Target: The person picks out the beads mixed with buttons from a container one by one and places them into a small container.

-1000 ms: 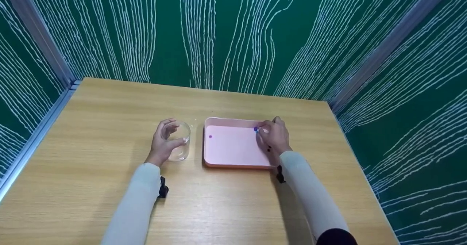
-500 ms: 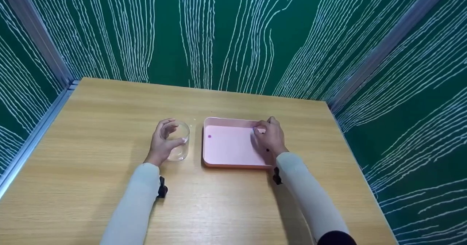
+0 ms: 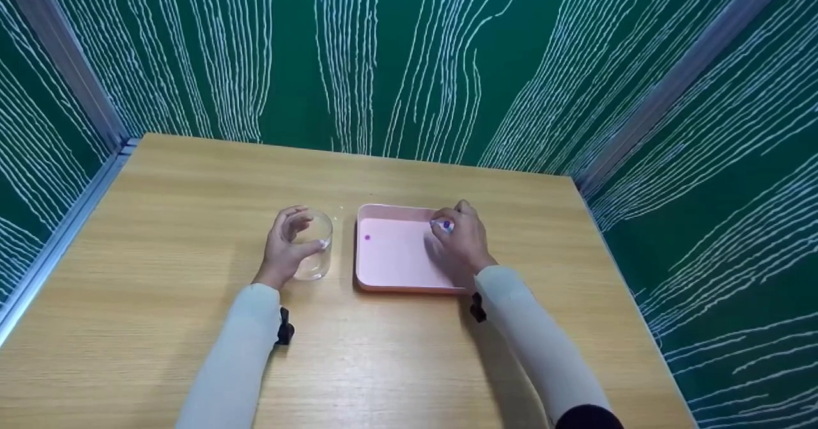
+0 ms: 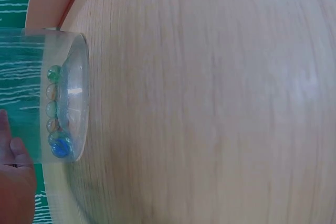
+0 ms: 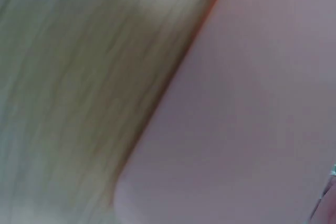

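Note:
My left hand (image 3: 285,251) grips the side of a clear cup (image 3: 317,264), which stands upright on the table left of the tray. Several glass marbles (image 4: 51,109), green, clear and amber with one blue, lie on its bottom in the left wrist view. My right hand (image 3: 465,237) is over the right part of a pink tray (image 3: 365,277), thumb and forefinger together around a small bluish marble mostly hidden by the fingertips. A purple-blue ball (image 3: 447,224) shows through the gap behind those fingertips. Near the tray's left wall lies a small magenta ball (image 3: 367,238).
The tray has low raised walls and sits on a wooden table (image 3: 383,358). Tiny clear specks (image 3: 339,208) lie behind the cup. A green wall (image 3: 294,64) with white wavy lines stands along the table's far edge.
My right hand has moved a little left over the tray, its fingertips passing the purple-blue ball. Dark spots seen near the right wrist are now hidden. The left hand and cup have stayed put.

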`<state>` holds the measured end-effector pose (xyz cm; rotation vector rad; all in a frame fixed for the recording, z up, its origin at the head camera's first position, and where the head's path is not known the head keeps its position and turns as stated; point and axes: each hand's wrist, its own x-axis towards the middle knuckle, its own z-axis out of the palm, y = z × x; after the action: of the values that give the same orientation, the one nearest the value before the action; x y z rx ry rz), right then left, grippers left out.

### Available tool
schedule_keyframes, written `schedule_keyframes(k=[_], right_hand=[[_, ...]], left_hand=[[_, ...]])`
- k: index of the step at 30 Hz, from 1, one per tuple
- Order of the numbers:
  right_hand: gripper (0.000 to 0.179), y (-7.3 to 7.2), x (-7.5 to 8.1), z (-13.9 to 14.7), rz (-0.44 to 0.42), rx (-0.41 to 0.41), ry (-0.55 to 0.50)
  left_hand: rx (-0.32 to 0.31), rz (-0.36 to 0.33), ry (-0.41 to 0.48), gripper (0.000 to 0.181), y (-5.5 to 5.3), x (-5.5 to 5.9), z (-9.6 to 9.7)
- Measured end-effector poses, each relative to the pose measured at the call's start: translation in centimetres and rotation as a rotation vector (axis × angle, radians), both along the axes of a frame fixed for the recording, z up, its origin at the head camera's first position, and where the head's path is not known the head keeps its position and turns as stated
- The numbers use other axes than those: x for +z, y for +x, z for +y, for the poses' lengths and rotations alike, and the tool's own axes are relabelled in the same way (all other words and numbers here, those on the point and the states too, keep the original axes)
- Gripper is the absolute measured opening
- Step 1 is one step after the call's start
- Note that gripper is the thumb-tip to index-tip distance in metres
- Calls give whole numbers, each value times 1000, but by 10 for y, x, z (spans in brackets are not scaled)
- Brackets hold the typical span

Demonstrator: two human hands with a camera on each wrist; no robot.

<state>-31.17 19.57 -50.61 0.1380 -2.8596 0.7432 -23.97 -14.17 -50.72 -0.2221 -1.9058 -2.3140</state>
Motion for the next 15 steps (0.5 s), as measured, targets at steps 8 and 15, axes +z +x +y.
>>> schedule_keyframes(k=[8,15], right_hand=[[12,8,8,-15,51,9,74],[17,14,13,-26,66,-19,186]], left_hand=[[-3,-20,3,72,-2,-4,0],[14,1,7,72,-6,-12,0]])
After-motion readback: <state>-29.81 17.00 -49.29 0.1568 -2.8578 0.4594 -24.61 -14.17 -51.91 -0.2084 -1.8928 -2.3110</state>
